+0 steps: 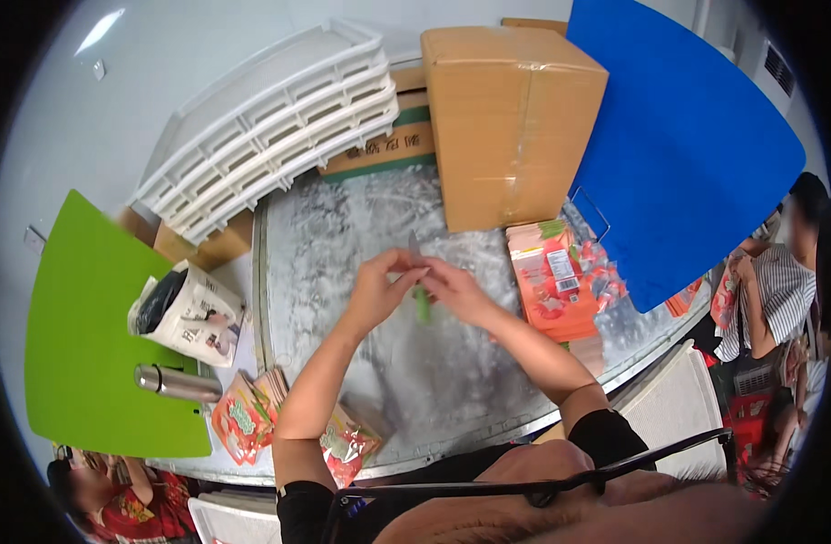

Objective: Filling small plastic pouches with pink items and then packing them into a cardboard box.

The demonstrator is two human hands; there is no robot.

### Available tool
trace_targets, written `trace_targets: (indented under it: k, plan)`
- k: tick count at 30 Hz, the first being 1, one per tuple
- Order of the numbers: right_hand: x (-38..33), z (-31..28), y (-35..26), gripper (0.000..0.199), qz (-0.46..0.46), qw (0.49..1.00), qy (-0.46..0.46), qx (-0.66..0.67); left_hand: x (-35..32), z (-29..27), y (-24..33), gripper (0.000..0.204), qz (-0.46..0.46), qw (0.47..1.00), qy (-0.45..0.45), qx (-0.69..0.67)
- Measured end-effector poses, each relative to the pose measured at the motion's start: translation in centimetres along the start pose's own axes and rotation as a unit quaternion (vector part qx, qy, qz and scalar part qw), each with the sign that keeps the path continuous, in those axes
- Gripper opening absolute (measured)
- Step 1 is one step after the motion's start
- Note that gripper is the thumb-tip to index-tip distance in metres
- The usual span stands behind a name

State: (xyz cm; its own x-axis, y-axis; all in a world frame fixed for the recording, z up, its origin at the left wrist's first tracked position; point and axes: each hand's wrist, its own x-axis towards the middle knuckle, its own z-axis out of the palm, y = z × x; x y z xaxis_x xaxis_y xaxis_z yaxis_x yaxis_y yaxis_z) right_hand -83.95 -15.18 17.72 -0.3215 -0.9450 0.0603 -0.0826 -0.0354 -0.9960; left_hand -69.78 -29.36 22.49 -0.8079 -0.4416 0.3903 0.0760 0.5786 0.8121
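Note:
Over the middle of the metal tabletop (343, 222), my two hands meet with fingertips together. My left hand (376, 285) is closed in a pinch, and my right hand (458, 288) closes in from the other side. Between them is a slim thing with a grey, blade-like tip (414, 243) pointing away from me. A blurred green end (422, 306) shows below my fingers, so it looks like a small knife with a green handle. My fingers cover its middle. To the right of my hands lies a stack of flat red and pink printed pouches (544, 281).
A tall taped carton (515, 136) stands at the back. White stacked trays (279, 127) are behind left. Blue (679, 154) and green (89, 344) boards flank the table. A steel flask (178, 383), a white bag (198, 317) and printed pouches (243, 417) sit at left. Other people work at both sides.

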Motion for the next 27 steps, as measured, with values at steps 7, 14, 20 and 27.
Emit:
trace_targets:
  k: [7,14,20,27]
  plan:
    - [-1.8,-15.8,-8.1,0.03,-0.098,0.965,0.238,0.039,15.8,3.0,7.8,0.039,0.279,0.942,0.076,0.171]
    - [-0.3,-14.5,-9.7,0.026,-0.04,0.963,0.106,0.244,13.8,7.3,8.6,0.032,-0.115,0.913,-0.228,-0.32]
    - [2.1,-8.7,-7.0,0.033,0.041,0.985,0.016,0.169,7.5,5.1,0.6,0.024,-0.188,0.936,-0.036,-0.295]
    - [4.5,-4.1,-2.7,0.039,0.043,0.994,-0.098,0.01,-5.7,-7.1,-10.1,0.013,-0.254,0.951,0.147,-0.101]
